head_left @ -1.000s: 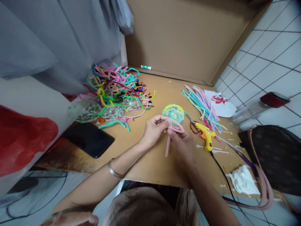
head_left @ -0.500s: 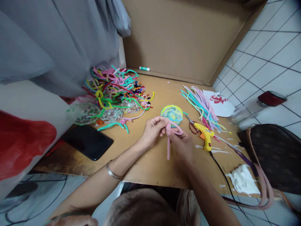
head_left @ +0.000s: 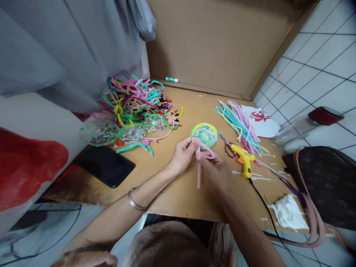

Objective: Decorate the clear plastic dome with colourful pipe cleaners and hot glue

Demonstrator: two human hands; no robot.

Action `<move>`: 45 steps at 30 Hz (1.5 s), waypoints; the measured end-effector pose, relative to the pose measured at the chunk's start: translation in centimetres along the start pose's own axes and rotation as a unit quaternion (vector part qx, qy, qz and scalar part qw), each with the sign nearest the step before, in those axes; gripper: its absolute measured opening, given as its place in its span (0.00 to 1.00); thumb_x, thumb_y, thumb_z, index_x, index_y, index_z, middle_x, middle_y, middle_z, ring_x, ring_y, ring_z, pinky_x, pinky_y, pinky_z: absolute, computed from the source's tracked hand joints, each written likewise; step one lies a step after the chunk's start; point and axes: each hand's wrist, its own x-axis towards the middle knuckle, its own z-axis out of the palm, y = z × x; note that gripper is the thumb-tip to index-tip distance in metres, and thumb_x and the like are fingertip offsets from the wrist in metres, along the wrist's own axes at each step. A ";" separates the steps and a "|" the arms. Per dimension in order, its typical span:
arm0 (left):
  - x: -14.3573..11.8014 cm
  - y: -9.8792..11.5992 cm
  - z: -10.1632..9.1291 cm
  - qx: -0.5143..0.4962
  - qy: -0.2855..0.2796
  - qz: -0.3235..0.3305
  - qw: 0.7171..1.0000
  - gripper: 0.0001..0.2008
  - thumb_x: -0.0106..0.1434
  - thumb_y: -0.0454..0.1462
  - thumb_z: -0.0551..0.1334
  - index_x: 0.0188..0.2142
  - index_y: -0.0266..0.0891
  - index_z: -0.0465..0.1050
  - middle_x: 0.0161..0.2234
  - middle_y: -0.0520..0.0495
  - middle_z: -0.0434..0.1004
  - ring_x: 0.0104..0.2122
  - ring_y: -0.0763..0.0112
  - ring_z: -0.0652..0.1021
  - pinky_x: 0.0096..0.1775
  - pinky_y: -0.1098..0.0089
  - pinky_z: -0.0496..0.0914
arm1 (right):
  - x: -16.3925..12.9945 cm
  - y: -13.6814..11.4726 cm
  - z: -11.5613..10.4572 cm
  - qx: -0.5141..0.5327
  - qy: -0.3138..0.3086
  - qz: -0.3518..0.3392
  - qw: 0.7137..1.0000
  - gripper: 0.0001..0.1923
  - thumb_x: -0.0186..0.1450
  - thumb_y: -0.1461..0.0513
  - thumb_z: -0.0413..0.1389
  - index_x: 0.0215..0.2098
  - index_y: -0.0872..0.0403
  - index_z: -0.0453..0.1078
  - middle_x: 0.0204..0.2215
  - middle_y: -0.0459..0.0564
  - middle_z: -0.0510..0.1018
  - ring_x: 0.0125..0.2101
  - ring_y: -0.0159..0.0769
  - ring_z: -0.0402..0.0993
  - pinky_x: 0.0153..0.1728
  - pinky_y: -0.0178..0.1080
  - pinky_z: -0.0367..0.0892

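Observation:
Over the middle of the cardboard work surface [head_left: 178,193], both hands pinch one pink pipe cleaner [head_left: 199,174]. My left hand [head_left: 183,154] grips its looped top from the left. My right hand [head_left: 215,168] holds the same loop from the right, and the pink tail hangs down between them. Just beyond the fingers sits a small round piece [head_left: 204,133] wound in yellow and teal pipe cleaner. A metal bangle [head_left: 134,202] circles my left wrist.
A tangled pile of coloured pipe cleaners [head_left: 136,102] lies far left, a straight bundle [head_left: 239,124] far right. A yellow glue gun [head_left: 244,159] with black cord, scissors [head_left: 228,148], a black phone [head_left: 104,165], white tissue [head_left: 289,217], a brown bag [head_left: 328,181] and a jar [head_left: 303,128] surround the hands.
The pink tail swung from slanting left to hanging nearly straight down. Both hands kept their grip on the loop and barely shifted.

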 end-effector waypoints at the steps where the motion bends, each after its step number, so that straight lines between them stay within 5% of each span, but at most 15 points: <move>1: 0.0 0.0 0.0 -0.013 -0.003 -0.007 1.000 0.26 0.46 0.55 0.69 0.22 0.37 0.63 0.18 0.58 0.58 0.19 0.82 0.58 0.22 0.77 0.54 | 0.0 -0.1 0.0 0.001 -0.004 -0.001 1.000 0.08 0.54 0.57 0.61 0.22 0.52 0.74 0.20 0.43 0.74 0.23 0.31 0.66 0.29 0.36 0.65; 5: 0.1 0.4 0.0 -0.039 -0.028 -0.032 0.998 0.25 0.46 0.54 0.71 0.23 0.36 0.65 0.16 0.60 0.54 0.16 0.85 0.53 0.19 0.78 0.47 | -0.1 -0.3 -0.1 0.004 -0.023 -0.016 1.000 0.07 0.56 0.58 0.60 0.21 0.51 0.75 0.20 0.43 0.75 0.25 0.32 0.68 0.32 0.37 0.66; 12: 0.0 0.8 -0.2 -0.014 -0.057 -0.032 0.998 0.24 0.49 0.54 0.69 0.24 0.36 0.69 0.16 0.56 0.62 0.16 0.83 0.58 0.18 0.78 0.50 | 0.0 -0.6 -0.3 0.012 -0.026 -0.022 0.999 0.09 0.58 0.58 0.59 0.21 0.51 0.75 0.20 0.44 0.77 0.25 0.34 0.71 0.33 0.38 0.68; 15: 0.0 0.6 -0.2 0.012 -0.047 -0.011 0.999 0.23 0.49 0.53 0.69 0.24 0.35 0.71 0.16 0.54 0.66 0.16 0.83 0.58 0.18 0.77 0.50 | 0.1 -0.3 -0.4 0.015 -0.018 -0.022 0.999 0.08 0.57 0.57 0.60 0.22 0.51 0.75 0.21 0.44 0.78 0.25 0.34 0.71 0.34 0.39 0.70; 21: 0.1 0.5 -0.2 -0.025 -0.008 0.000 1.000 0.22 0.47 0.51 0.71 0.21 0.35 0.69 0.14 0.59 0.57 0.15 0.85 0.55 0.18 0.77 0.48 | 0.2 0.2 -0.2 0.045 -0.028 -0.003 0.999 0.05 0.53 0.58 0.63 0.28 0.50 0.77 0.24 0.44 0.80 0.28 0.35 0.75 0.36 0.41 0.71; 29: 0.2 0.8 -0.2 -0.036 -0.039 -0.027 0.998 0.22 0.46 0.51 0.72 0.23 0.34 0.72 0.16 0.56 0.62 0.16 0.84 0.59 0.17 0.78 0.51 | 0.3 0.1 -0.1 0.070 -0.023 -0.003 0.997 0.04 0.54 0.58 0.63 0.27 0.49 0.76 0.23 0.43 0.78 0.25 0.33 0.72 0.31 0.39 0.69; 38: 0.2 0.7 -0.3 0.043 -0.078 0.004 0.996 0.21 0.51 0.52 0.69 0.26 0.34 0.74 0.20 0.52 0.72 0.18 0.81 0.65 0.19 0.77 0.59 | 0.6 0.3 -0.5 0.066 0.010 -0.003 0.998 0.07 0.53 0.57 0.64 0.27 0.51 0.76 0.23 0.44 0.77 0.25 0.32 0.71 0.29 0.37 0.67; 45: 0.1 0.5 -0.7 0.135 -0.072 0.046 0.987 0.22 0.55 0.53 0.66 0.29 0.34 0.74 0.19 0.56 0.66 0.17 0.82 0.61 0.19 0.76 0.56 | 0.7 0.6 -0.6 0.070 0.029 -0.010 0.997 0.06 0.52 0.58 0.64 0.26 0.51 0.76 0.24 0.43 0.78 0.27 0.32 0.73 0.32 0.37 0.69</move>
